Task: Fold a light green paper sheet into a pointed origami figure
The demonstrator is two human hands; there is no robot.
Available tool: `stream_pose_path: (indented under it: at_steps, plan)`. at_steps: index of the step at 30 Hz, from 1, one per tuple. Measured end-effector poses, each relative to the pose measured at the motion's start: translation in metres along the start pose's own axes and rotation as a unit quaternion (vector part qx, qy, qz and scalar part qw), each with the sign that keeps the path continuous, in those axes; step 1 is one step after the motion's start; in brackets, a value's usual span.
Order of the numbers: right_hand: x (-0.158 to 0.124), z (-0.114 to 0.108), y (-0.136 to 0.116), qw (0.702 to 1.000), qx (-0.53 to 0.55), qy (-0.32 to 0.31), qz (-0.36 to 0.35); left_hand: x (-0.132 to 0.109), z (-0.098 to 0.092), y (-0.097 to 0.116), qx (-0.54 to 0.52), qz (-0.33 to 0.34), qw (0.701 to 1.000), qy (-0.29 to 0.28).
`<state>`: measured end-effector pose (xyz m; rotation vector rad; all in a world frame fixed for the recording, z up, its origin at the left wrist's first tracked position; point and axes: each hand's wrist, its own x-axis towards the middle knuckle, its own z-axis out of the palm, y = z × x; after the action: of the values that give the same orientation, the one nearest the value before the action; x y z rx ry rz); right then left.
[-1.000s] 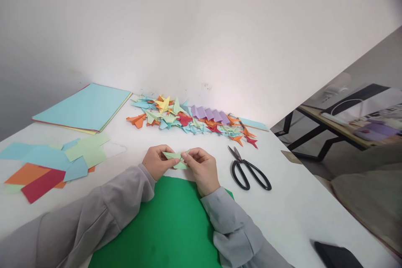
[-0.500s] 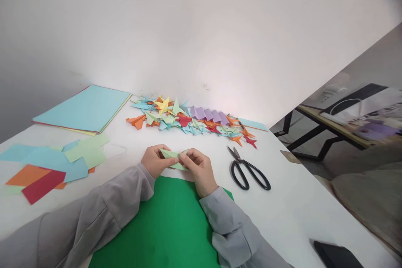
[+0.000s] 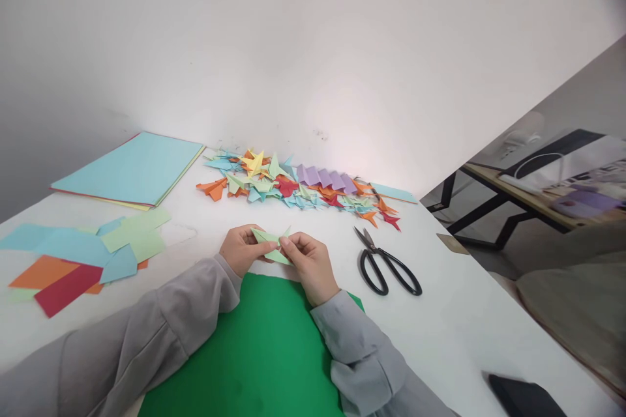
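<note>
A small folded piece of pale green paper (image 3: 272, 242) is held between both hands just above the table. My left hand (image 3: 242, 249) pinches its left side and my right hand (image 3: 307, 262) pinches its right side, fingers closed on the folds. Both wrists rest at the far edge of a large green sheet (image 3: 259, 352) that lies flat before me. Grey sleeves cover both forearms.
Black scissors (image 3: 386, 265) lie right of my hands. A heap of folded coloured paper shapes (image 3: 298, 187) runs along the wall. A stack of coloured sheets (image 3: 132, 169) sits far left, loose paper offcuts (image 3: 78, 257) at left. A dark object (image 3: 525, 397) lies near the bottom right.
The green paper piece has been turned and lifted slightly between my fingers, so its pointed tips now stick up. Both hands stay in the same place.
</note>
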<state>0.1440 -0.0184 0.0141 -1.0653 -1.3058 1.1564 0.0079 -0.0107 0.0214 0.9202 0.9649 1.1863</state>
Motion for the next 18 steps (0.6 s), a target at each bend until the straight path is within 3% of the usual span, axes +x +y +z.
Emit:
stream_pose_path:
  at_steps: [18]
  plan:
    - [0.0012, -0.0002, 0.0048, 0.999, -0.037, 0.006, -0.006, 0.0018, -0.0012, -0.0013, -0.001, -0.012, 1.0, 0.003]
